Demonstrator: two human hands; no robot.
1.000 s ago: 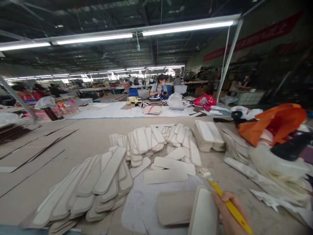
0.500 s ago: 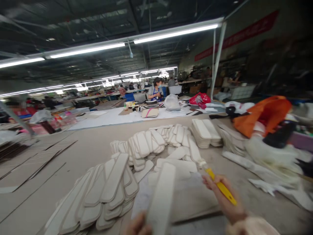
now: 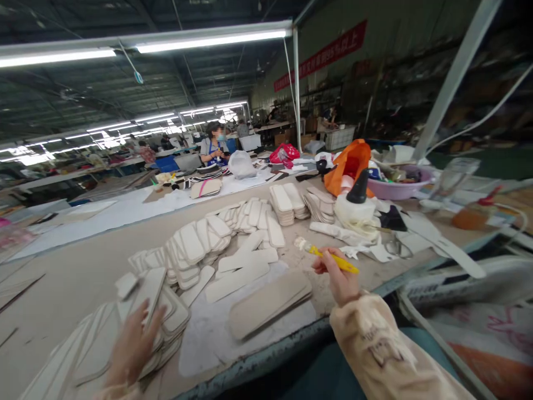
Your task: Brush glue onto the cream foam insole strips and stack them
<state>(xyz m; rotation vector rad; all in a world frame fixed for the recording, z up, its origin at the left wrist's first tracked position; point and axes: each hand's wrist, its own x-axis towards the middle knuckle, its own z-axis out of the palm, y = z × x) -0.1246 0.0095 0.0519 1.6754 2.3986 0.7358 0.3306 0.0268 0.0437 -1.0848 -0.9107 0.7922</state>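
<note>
My right hand [image 3: 339, 278] is closed round the yellow handle of a paintbrush [image 3: 338, 260], its bristles pale with a whitish coating and pointing left above the table. Lower left, my left hand [image 3: 135, 339] has its fingers spread over a fanned pile of long, round-cornered white pieces [image 3: 94, 344]; whether the fingertips touch them is unclear. Between the hands, a stack of beige pieces [image 3: 270, 303] lies on a white sheet [image 3: 200, 347]. Several loose white strips [image 3: 237, 282] rest just behind that stack.
More white pieces [image 3: 194, 244] curve across the table in overlapping rows. On the right are a white container with a black cone-shaped top [image 3: 358, 191], an orange bag [image 3: 347, 164], a purple basin [image 3: 391, 190] and scissors [image 3: 397, 247]. A person [image 3: 214, 147] works across the tables.
My left hand has let go of the white piece it held and moved left over the pile. The view has swung right. The brush stays in my right hand.
</note>
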